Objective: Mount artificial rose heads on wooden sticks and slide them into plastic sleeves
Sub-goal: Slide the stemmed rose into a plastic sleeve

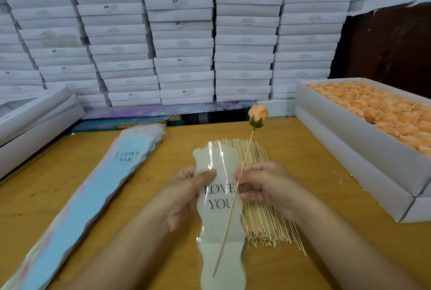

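Now your right hand [261,187] pinches 1 stick [233,194] mid-shaft, rose [257,116] up top, bare end toward you, lying lengthwise over the sleeve [219,198] your left hand [186,193] grips w/ thumb.

You have a peach rose head [257,113] with a green calyx mounted on a thin wooden stick [233,198], which slants from upper right down to lower left across a clear plastic sleeve [218,215] with a white panel printed "LOVE YOU". Loose sticks [265,219] lie bundled under it. More peach rose heads [382,108] fill the white box on your right, and a stack of blue sleeves [93,196] lies on your left.
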A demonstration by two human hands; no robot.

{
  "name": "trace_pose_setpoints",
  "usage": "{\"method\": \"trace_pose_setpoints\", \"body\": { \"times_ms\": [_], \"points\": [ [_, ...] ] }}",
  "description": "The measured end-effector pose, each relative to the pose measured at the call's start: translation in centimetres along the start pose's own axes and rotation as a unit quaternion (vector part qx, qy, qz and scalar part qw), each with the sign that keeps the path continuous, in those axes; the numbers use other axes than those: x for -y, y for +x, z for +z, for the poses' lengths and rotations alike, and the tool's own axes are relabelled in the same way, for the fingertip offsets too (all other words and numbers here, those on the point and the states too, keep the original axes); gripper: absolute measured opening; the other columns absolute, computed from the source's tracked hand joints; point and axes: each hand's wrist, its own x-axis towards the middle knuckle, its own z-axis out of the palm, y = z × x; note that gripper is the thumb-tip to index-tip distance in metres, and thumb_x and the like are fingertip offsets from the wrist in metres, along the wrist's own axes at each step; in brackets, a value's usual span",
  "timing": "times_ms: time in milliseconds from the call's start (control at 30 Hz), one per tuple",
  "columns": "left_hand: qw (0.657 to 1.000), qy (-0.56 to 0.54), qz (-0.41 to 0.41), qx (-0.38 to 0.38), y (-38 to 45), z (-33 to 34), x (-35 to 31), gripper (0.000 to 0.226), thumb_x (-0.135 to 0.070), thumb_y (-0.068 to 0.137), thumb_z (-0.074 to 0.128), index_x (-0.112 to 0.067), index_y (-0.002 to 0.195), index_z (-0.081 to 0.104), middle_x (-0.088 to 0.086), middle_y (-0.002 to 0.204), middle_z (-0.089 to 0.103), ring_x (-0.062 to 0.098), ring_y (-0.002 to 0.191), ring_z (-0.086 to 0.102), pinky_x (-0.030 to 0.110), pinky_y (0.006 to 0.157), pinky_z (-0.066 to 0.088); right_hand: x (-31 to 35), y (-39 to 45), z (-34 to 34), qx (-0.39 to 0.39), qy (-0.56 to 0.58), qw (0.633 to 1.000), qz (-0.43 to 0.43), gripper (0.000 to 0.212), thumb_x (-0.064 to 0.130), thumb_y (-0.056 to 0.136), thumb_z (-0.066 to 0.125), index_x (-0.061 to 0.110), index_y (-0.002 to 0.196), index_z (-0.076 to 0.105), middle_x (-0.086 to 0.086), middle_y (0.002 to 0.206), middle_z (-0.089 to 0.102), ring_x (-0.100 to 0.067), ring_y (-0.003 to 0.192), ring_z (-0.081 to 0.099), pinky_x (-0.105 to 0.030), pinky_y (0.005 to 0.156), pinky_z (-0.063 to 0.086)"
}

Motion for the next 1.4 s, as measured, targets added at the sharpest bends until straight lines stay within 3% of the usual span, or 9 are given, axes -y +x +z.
{"method": "trace_pose_setpoints", "body": {
  "times_ms": [200,333,467,700,900,1033,1133,1300,1400],
  "points": [
    [0.999,-0.037,-0.016,-0.009,-0.2,0.5,0.4,0.025,-0.018,0.095,0.065,-0.002,0.114,0.069,0.024,0.104,0.075,0.032,0.084,0.074,0.041,0.071,0.062,-0.1,0.1,0.2,0.004,-0.010,1.000,0.001,0.008,0.003,0.090,0.067,0.003,0.088,0.074,-0.013,0.086,0.076,-0.020,0.075,0.074,-0.025,0.062,0.059],
    [1.000,-0.003,0.003,-0.026,-0.2,0.5,0.6,0.025,-0.015,0.095,0.065,0.003,0.113,0.069,0.023,0.106,0.074,0.033,0.091,0.071,0.049,0.093,0.057,-0.1,0.0,0.2,-0.014,-0.023,1.000,0.000,0.009,0.002,0.089,0.068,0.005,0.084,0.076,-0.008,0.083,0.076,-0.016,0.071,0.072,-0.025,0.060,0.058],
    [1.000,-0.024,-0.003,-0.010,-0.6,0.5,0.4,0.018,-0.013,0.094,0.066,-0.001,0.105,0.073,0.023,0.104,0.074,0.033,0.087,0.072,0.050,0.093,0.056,0.0,-0.1,0.2,-0.022,-0.054,0.998,-0.003,0.008,0.006,0.089,0.069,0.005,0.088,0.076,-0.007,0.085,0.077,-0.016,0.074,0.073,-0.024,0.060,0.058],
    [0.999,-0.034,-0.004,-0.014,-0.9,0.6,0.3,0.020,-0.015,0.078,0.074,-0.003,0.094,0.073,0.023,0.098,0.075,0.032,0.081,0.073,0.047,0.081,0.060,0.2,-0.4,0.2,-0.020,-0.080,0.996,-0.015,0.009,0.008,0.092,0.067,0.005,0.088,0.075,-0.011,0.083,0.077,-0.018,0.075,0.074,-0.022,0.059,0.057],
    [0.998,-0.044,-0.007,-0.036,-0.8,0.5,0.2,0.040,-0.012,0.068,0.081,0.002,0.105,0.070,0.027,0.099,0.074,0.033,0.076,0.072,0.045,0.072,0.062,0.6,-0.2,-0.4,-0.049,-0.077,0.996,-0.023,0.011,0.010,0.091,0.068,0.005,0.087,0.077,-0.008,0.093,0.078,-0.024,0.090,0.075,-0.023,0.064,0.058],
    [0.998,-0.056,-0.016,-0.036,-0.9,0.4,0.1,0.046,-0.008,0.065,0.084,0.002,0.108,0.070,0.027,0.098,0.074,0.034,0.073,0.072,0.042,0.063,0.062,1.1,-0.2,-1.4,-0.075,-0.027,0.996,-0.034,0.010,0.007,0.093,0.064,0.006,0.094,0.073,-0.010,0.089,0.078,-0.021,0.073,0.074,-0.025,0.059,0.058],
    [0.998,-0.054,-0.015,-0.038,-1.0,0.4,0.1,0.051,-0.008,0.061,0.086,0.002,0.108,0.070,0.029,0.101,0.073,0.036,0.078,0.071,0.045,0.066,0.063,1.3,0.0,-1.9,-0.102,0.012,0.993,-0.063,0.010,0.008,0.092,0.065,0.009,0.097,0.074,-0.005,0.079,0.074,-0.013,0.062,0.066,-0.023,0.054,0.055],
    [0.998,-0.043,-0.013,-0.031,-1.2,0.6,0.2,0.059,-0.013,0.056,0.089,0.004,0.109,0.069,0.030,0.096,0.071,0.037,0.081,0.068,0.048,0.071,0.062,1.5,0.0,-1.9,-0.121,0.027,0.989,-0.082,0.026,0.023,0.080,0.074,0.016,0.105,0.076,0.000,0.077,0.070,-0.010,0.063,0.065,-0.021,0.056,0.054],
    [0.998,-0.049,-0.018,-0.027,-1.2,0.8,0.3,0.057,-0.010,0.060,0.088,0.004,0.112,0.069,0.038,0.108,0.066,0.040,0.086,0.065,0.054,0.077,0.059,1.3,0.0,-1.4,-0.119,0.038,0.988,-0.086,0.026,0.024,0.087,0.069,0.018,0.113,0.071,-0.003,0.079,0.073,-0.014,0.062,0.068,-0.024,0.051,0.055]
  ]
}}
